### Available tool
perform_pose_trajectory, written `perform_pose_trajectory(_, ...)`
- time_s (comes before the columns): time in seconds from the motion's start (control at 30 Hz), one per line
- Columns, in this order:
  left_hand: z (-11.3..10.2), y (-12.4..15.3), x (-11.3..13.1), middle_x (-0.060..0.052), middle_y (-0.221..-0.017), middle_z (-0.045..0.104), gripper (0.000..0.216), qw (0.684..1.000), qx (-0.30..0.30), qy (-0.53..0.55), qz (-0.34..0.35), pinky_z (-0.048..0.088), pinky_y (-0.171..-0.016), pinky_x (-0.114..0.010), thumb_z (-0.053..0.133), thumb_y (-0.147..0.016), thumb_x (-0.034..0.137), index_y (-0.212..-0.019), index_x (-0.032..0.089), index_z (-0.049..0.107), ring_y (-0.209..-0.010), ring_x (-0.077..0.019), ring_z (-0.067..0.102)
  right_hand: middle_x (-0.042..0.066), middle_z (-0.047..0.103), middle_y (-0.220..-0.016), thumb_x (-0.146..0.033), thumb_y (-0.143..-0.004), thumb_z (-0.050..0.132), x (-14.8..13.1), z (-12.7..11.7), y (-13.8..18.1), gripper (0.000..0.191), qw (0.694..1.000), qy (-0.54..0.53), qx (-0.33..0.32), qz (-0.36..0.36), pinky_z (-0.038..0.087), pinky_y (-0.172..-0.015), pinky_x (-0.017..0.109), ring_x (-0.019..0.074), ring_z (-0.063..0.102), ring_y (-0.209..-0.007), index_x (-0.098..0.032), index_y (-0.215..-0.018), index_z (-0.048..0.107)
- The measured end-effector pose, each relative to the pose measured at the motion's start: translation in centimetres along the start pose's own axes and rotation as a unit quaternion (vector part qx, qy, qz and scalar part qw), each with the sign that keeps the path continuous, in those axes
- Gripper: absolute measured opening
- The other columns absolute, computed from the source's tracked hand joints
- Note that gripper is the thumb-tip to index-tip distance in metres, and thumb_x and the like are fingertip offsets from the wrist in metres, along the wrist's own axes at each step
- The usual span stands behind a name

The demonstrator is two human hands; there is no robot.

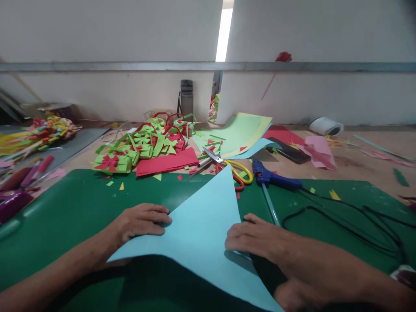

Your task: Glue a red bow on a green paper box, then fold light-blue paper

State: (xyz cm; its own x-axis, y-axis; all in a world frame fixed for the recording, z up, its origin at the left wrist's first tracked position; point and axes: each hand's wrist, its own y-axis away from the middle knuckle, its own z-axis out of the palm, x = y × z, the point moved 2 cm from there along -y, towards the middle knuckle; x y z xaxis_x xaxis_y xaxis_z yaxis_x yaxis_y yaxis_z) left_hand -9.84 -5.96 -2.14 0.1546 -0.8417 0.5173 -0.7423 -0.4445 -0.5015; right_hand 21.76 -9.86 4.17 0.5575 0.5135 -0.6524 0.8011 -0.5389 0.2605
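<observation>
A light blue sheet of paper (pixel 198 225) lies at an angle before me, one corner pointing away and its near edge bowed up off the green mat (pixel 97 195). At the paper's left edge is my left hand (pixel 143 221), its fingers together over the top and its thumb hidden. My right hand (pixel 250 236) grips the opposite edge with bent fingers, casting a shadow on the sheet. Just beyond the far corner lie scissors (pixel 245 171) with yellow and red handles. A blue glue gun (pixel 276 177) with a glue stick (pixel 270 203) rests to the right.
Green paper gift bags (pixel 143 147) with red bows pile up behind the mat, beside red paper (pixel 167 162). Coloured sheets (pixel 227 134), a black phone (pixel 289 151) and a dark bottle (pixel 186 97) stand or lie farther back. The black cord (pixel 344 223) loops on the right.
</observation>
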Motion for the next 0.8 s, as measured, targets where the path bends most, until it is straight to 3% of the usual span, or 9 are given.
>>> perform_pose_trajectory(0.17,-0.5,-0.9,0.9,-0.006,-0.107,0.068,0.017,0.99,-0.014,0.039,-0.138,0.045,-0.094,-0.034,0.052,-0.092,0.033,-0.089,0.022,0.065,-0.11,-0.0233,0.056,-0.003,0.063,-0.087,-0.032,-0.078,0.066,0.4,1.4,-1.0,0.014,0.983,-0.07,0.149,0.083,0.026,-0.101,0.037,0.0164,0.054,-0.084,-0.022,-0.085,0.06)
perform_pose_trajectory(0.2,-0.6,-1.0,1.2,-0.005,-0.107,0.068,0.018,0.987,-0.015,0.037,-0.157,0.044,-0.094,-0.033,0.051,-0.093,0.033,-0.089,0.021,0.064,-0.11,-0.0232,0.056,-0.004,0.06,-0.078,-0.029,-0.08,0.062,0.6,1.5,-1.3,0.01,0.978,-0.078,0.164,0.099,0.03,-0.095,0.035,0.0155,0.052,-0.079,-0.022,-0.076,0.057)
perform_pose_trajectory(0.3,-0.9,-1.4,1.6,-0.003,-0.101,0.067,0.02,0.979,-0.017,0.004,-0.203,0.046,-0.087,-0.027,0.048,-0.093,0.034,-0.097,0.021,0.062,-0.1,-0.0213,0.059,-0.005,0.05,-0.065,-0.026,-0.082,0.053,1.4,1.4,-2.0,0.023,0.963,-0.087,0.215,0.135,0.036,-0.073,0.028,0.014,0.046,-0.069,-0.02,-0.06,0.046)
perform_pose_trajectory(0.4,-1.0,-1.7,1.6,0.0,-0.092,0.065,0.021,0.97,-0.021,-0.032,-0.24,0.047,-0.068,-0.019,0.047,-0.091,0.035,-0.084,0.02,0.059,-0.075,-0.0153,0.059,-0.005,0.042,-0.062,-0.03,-0.08,0.053,2.2,1.0,-2.5,0.027,0.946,-0.113,0.258,0.164,0.033,-0.056,0.024,0.0118,0.04,-0.059,-0.02,-0.058,0.04)
perform_pose_trajectory(0.47,-1.0,-1.8,1.6,0.0,-0.09,0.063,0.023,0.97,-0.016,-0.033,-0.24,0.045,-0.06,-0.017,0.048,-0.09,0.036,-0.076,0.019,0.054,-0.066,-0.0127,0.055,-0.004,0.042,-0.062,-0.032,-0.079,0.052,2.5,0.8,-2.7,0.027,0.938,-0.122,0.27,0.179,0.032,-0.052,0.024,0.0116,0.041,-0.057,-0.02,-0.057,0.042)
perform_pose_trajectory(0.67,-0.6,-1.8,1.7,0.002,-0.075,0.055,0.019,0.962,0.005,-0.032,-0.272,0.043,-0.054,-0.018,0.053,-0.087,0.038,-0.086,0.019,0.052,-0.06,-0.0124,0.05,-0.001,0.057,-0.07,-0.035,-0.079,0.054,2.6,0.7,-2.9,0.02,0.932,-0.083,0.291,0.198,0.037,-0.057,0.027,0.0162,0.051,-0.065,-0.019,-0.068,0.056)
perform_pose_trajectory(0.8,-0.7,-1.7,1.5,0.004,-0.064,0.05,0.023,0.955,-0.001,-0.021,-0.296,0.041,-0.05,-0.018,0.053,-0.086,0.04,-0.076,0.019,0.051,-0.055,-0.0119,0.047,0.001,0.061,-0.075,-0.035,-0.076,0.057,2.3,1.0,-2.8,0.015,0.93,-0.047,0.288,0.224,0.039,-0.067,0.032,0.0213,0.052,-0.076,-0.02,-0.078,0.057)
